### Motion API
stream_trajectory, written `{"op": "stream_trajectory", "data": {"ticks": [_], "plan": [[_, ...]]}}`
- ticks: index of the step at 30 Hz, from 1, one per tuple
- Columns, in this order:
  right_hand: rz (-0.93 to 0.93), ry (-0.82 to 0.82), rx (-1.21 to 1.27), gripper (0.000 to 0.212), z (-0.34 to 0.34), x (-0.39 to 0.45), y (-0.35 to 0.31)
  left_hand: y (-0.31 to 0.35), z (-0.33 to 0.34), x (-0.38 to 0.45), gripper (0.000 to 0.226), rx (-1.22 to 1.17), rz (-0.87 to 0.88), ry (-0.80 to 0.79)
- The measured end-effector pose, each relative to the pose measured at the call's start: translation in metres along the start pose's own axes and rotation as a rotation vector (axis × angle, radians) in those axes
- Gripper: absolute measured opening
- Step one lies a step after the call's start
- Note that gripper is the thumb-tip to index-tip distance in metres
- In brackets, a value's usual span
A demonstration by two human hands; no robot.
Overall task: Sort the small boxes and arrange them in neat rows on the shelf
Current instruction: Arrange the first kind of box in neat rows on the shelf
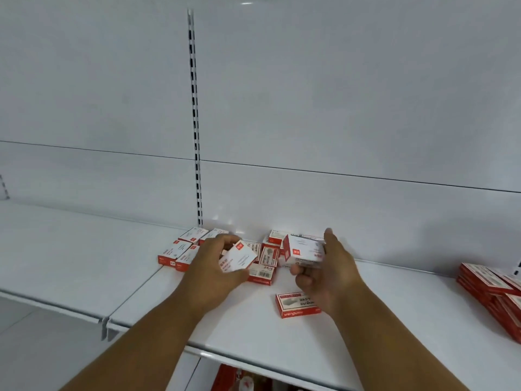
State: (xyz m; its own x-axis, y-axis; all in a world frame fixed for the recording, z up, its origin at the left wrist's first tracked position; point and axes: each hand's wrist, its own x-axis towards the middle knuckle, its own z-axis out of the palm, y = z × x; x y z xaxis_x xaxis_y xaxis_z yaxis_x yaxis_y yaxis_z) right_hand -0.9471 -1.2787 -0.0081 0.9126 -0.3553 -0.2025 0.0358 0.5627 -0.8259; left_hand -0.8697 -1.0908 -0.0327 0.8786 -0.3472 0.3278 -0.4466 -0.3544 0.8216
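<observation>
Small red-and-white boxes lie on a white shelf [253,328]. My left hand [214,266] grips one white-topped box [239,256], tilted, just above the shelf. My right hand [329,272] holds a small stack of white-topped boxes [306,249] lifted off the shelf. Behind the left hand, a short row of white-topped boxes [180,251] lies flat near the back wall. Between the hands is a loose heap of red boxes [266,259]. One red box [296,304] lies alone in front, partly under my right wrist.
A stack of red boxes [490,292] sits at the right end of the shelf. A slotted upright [196,122] runs up the back wall. A second shelf panel [70,255] adjoins on the left. Red items [239,379] show on the shelf below.
</observation>
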Motion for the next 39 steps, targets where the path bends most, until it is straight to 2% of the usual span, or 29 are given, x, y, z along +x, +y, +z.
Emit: {"op": "stream_trajectory", "data": {"ticks": [5,7,10,12,14,20,24,28,32,39], "plan": [[-0.075,-0.132,-0.134,0.014,0.008,-0.004,0.006,0.006,-0.002,-0.006,0.053,-0.124,-0.004,0.025],[-0.12,-0.094,-0.199,0.014,0.011,-0.001,0.008,0.006,-0.004,-0.005,0.048,-0.171,-0.005,0.059],[-0.228,0.036,-0.469,0.016,0.018,0.007,0.003,0.003,-0.009,0.002,0.035,-0.319,-0.098,0.1],[-0.272,0.089,-0.583,0.015,0.028,0.013,-0.002,0.002,-0.018,0.012,0.036,-0.358,-0.148,0.1],[-0.301,0.09,-0.597,0.016,0.045,0.017,-0.003,-0.001,-0.032,0.026,0.039,-0.382,-0.168,0.079],[-0.249,0.119,-0.614,0.018,0.114,0.046,0.02,-0.022,-0.086,0.072,0.03,-0.094,-0.105,-0.01],[-0.275,0.265,-0.693,0.016,0.149,0.068,0.043,-0.045,-0.11,0.1,0.026,-0.017,-0.1,-0.058],[-0.264,0.453,-0.956,0.022,0.162,0.092,0.057,-0.062,-0.112,0.121,0.022,0.029,-0.093,-0.094],[-0.252,0.584,-1.101,0.024,0.167,0.109,0.061,-0.075,-0.109,0.145,0.018,0.061,-0.092,-0.139],[-0.249,0.587,-1.556,0.02,0.175,0.122,0.077,-0.095,-0.095,0.158,0.019,0.291,0.004,-0.117]]}}
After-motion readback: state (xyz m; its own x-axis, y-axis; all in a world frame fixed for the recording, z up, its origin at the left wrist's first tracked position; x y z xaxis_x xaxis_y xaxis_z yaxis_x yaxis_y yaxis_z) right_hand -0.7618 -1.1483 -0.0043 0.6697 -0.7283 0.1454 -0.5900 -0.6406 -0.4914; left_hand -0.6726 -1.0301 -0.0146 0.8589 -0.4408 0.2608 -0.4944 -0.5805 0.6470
